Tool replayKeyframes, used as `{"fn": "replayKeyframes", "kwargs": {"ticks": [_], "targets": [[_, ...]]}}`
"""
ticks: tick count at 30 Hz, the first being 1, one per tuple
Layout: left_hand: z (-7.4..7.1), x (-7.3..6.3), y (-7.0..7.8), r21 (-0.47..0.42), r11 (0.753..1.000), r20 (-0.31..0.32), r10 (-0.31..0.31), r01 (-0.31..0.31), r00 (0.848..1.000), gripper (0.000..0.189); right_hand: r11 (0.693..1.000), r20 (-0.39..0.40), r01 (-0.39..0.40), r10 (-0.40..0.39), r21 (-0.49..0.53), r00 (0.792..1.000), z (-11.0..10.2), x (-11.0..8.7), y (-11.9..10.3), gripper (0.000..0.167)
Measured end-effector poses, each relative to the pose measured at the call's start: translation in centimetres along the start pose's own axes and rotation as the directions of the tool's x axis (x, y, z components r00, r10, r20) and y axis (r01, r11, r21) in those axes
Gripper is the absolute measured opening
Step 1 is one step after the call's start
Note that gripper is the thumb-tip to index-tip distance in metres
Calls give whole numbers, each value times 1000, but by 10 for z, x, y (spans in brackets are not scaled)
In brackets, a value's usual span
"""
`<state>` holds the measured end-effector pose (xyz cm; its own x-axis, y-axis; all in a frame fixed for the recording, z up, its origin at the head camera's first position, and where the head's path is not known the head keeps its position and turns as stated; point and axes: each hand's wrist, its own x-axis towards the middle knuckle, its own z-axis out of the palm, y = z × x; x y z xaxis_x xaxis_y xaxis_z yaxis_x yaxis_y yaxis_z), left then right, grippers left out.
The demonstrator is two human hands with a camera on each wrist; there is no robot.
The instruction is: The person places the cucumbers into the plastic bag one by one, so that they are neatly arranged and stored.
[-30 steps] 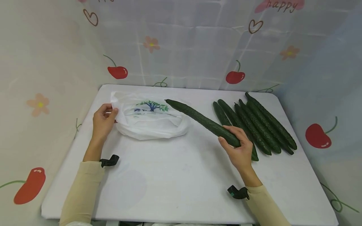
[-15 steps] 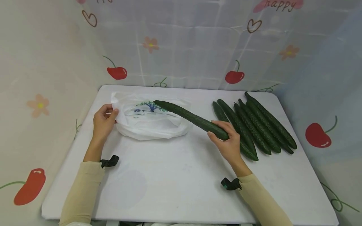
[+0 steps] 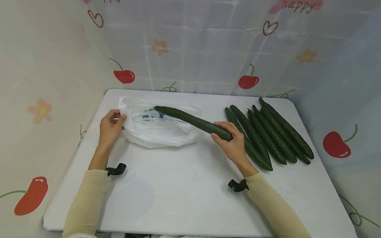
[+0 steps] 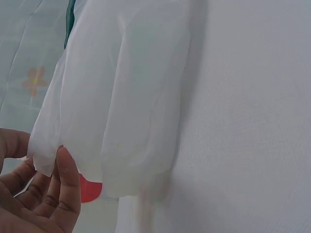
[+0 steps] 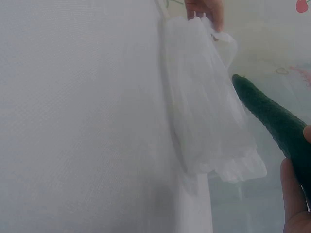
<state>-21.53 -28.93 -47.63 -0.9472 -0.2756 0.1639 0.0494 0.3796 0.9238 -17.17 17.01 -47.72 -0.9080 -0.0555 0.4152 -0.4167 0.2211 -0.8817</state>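
A white plastic bag [image 3: 160, 134] with a printed tree lies toward the back left of the table. My left hand [image 3: 112, 127] pinches the bag's left edge between thumb and fingers; the left wrist view shows the thin plastic [image 4: 131, 107] hanging from that pinch. My right hand [image 3: 233, 142] grips a long dark green cucumber [image 3: 193, 120] near its near end. The cucumber slants up and left, its far tip over the bag's print in the head view. In the right wrist view the cucumber [image 5: 272, 114] is beside the bag [image 5: 204, 97].
Several more cucumbers [image 3: 271, 135] lie side by side on the right of the white table [image 3: 166, 191], just beyond my right hand. A printed curtain [image 3: 193, 49] rises behind the table's back edge and along both sides.
My right hand has carried the cucumber left, from beside the other cucumbers until its tip is over the bag. My left hand keeps its pinch on the bag and has hardly moved.
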Motion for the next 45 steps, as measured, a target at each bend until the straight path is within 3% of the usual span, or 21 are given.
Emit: {"fn": "replayKeyframes", "kwargs": {"ticks": [6,11,13,20,33,39,45], "targets": [[-1,0,-3,17,1000,-6,8,-8,1000,33,999,59,7,-5,-33,998,10,15,-2,43],[-3,-8,20,12,1000,2,-15,15,1000,34,999,103,4,0,-40,995,23,28,-2,42],[-3,-9,23,12,1000,-5,-22,22,1000,33,999,123,3,1,-33,992,29,34,-2,41],[-1,2,-1,69,997,-41,-14,17,999,33,998,180,-32,40,-46,983,50,47,-6,39],[6,1,0,60,998,-25,4,-2,1000,30,993,274,-67,91,-97,957,80,75,-13,37],[9,2,-2,62,998,-6,1,0,1000,30,991,289,-63,96,-122,952,84,79,-7,37],[10,-1,-5,74,997,5,-9,8,1000,31,978,331,-101,158,-184,930,82,79,6,42]]}}
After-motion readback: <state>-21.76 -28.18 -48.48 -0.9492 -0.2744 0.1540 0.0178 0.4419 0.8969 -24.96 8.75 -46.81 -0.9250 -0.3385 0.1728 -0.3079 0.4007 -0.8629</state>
